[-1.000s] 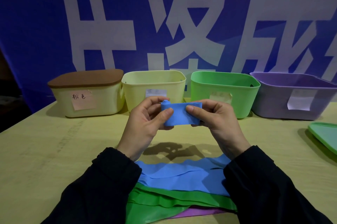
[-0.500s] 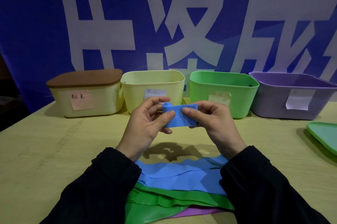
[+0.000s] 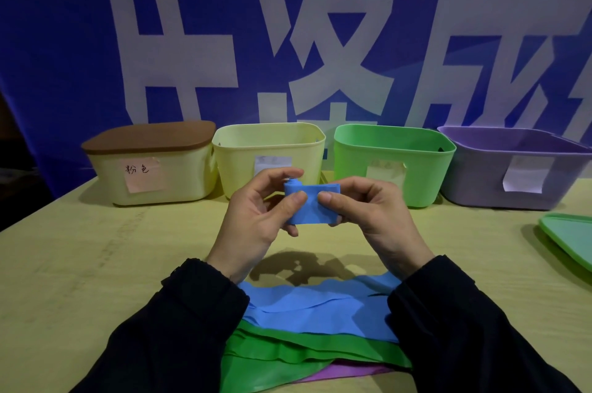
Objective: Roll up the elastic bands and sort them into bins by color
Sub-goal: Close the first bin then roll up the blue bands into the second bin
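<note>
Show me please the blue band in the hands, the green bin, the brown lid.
blue band [image 3: 312, 205]: head view, flat middle.
green bin [image 3: 358, 165]: head view, front wall.
brown lid [image 3: 150, 136]: head view, top.

Pale wooden table [image 3: 80, 264] before a blue banner [image 3: 57, 40] with large white characters, dim light

The purple bin [image 3: 525, 168] and green lid [image 3: 570, 232] run off the right edge. Sleeves hide the stacked bands' [image 3: 320, 312] ends. Three bin labels are unreadable.
</note>
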`<state>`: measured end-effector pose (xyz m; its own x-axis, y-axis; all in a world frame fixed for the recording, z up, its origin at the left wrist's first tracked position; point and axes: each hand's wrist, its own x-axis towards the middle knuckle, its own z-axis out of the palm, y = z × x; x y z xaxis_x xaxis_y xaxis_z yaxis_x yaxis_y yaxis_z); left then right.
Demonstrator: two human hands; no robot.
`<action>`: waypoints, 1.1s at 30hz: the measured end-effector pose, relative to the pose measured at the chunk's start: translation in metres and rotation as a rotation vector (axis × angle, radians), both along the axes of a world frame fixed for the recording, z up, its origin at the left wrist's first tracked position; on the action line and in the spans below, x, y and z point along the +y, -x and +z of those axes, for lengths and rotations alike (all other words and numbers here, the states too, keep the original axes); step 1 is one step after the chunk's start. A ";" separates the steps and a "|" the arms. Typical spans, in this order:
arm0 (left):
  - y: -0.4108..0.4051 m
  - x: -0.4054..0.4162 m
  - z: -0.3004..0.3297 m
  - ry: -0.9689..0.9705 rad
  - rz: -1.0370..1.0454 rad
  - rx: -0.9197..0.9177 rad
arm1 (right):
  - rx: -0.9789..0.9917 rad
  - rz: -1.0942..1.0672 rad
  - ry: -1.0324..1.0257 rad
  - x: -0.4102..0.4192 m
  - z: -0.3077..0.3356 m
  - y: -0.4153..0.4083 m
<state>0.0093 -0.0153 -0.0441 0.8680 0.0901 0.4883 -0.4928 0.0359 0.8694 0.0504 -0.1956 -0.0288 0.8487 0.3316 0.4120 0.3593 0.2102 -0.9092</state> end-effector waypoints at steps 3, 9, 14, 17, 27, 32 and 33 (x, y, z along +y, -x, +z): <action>0.001 -0.004 0.000 0.036 -0.040 0.014 | 0.013 -0.080 -0.010 0.000 0.001 -0.001; 0.000 -0.003 -0.002 0.017 -0.055 -0.010 | -0.013 -0.009 -0.001 0.002 0.000 0.001; 0.001 -0.004 -0.001 0.024 -0.046 -0.030 | -0.036 -0.038 -0.007 0.002 -0.002 -0.002; 0.000 -0.004 0.002 0.040 -0.009 -0.006 | -0.038 -0.042 -0.017 0.003 -0.004 -0.003; 0.001 -0.005 -0.001 -0.002 -0.083 0.015 | -0.090 -0.079 -0.014 0.004 -0.005 -0.004; -0.002 0.000 -0.002 -0.110 -0.096 0.003 | -0.105 -0.086 0.007 0.006 -0.007 -0.004; -0.002 0.001 -0.002 -0.117 -0.108 0.004 | -0.103 -0.086 0.014 0.005 -0.007 -0.004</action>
<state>0.0113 -0.0146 -0.0462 0.8715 -0.0609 0.4867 -0.4882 -0.0130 0.8726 0.0548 -0.1908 -0.0360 0.8277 0.2654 0.4945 0.4673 0.1620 -0.8691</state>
